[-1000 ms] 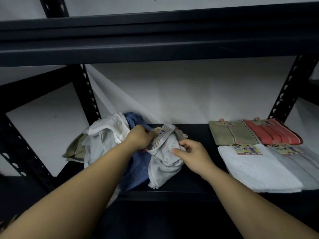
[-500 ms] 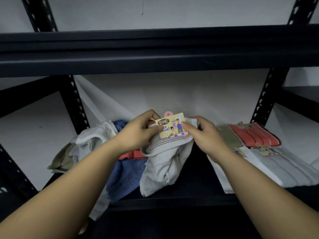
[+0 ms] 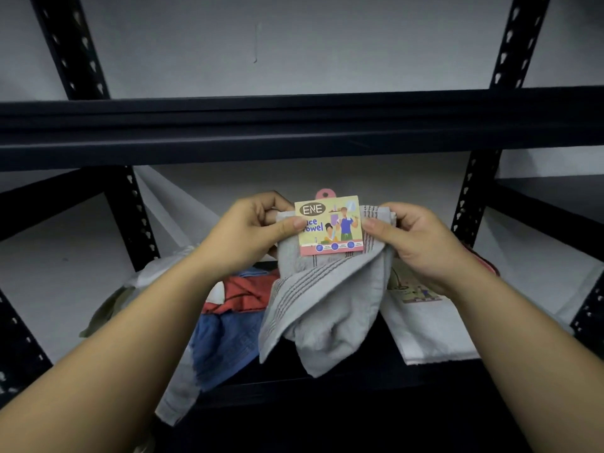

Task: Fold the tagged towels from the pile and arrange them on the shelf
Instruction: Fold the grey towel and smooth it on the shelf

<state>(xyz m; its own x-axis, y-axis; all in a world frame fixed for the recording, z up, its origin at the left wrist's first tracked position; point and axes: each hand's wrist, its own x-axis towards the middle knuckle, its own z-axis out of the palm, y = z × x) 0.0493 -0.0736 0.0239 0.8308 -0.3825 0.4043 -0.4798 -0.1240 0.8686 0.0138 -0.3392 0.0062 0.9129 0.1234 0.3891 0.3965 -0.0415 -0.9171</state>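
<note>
A: Holding it up by the top edge, is that right? Which one is in hand?

B: Yes. The left hand (image 3: 251, 230) and right hand (image 3: 415, 237) each pinch, thumb over curled fingers, the upper edge of a pale grey striped cotton face towel (image 3: 323, 305). It hangs crumpled between them, clear of the shelf. I judge the two-point hold is meant to let it drop open, ready for folding.

A: And the tag?

B: A yellow printed card tag with a pink hanger tab (image 3: 330, 225) sits at the towel's top edge, facing the camera, between both thumbs.

A: What lies beyond the grey towel?

B: Below and left of it, the loose pile: a blue waffle cloth (image 3: 222, 348), a red-orange cloth (image 3: 245, 295), a white one further left. Right of it, partly behind the right wrist, a folded white tagged towel (image 3: 425, 335) lies flat on the black metal shelf board (image 3: 327, 384).

A: Further still?

B: Above the towel runs the black upper shelf beam (image 3: 294, 125).
</note>
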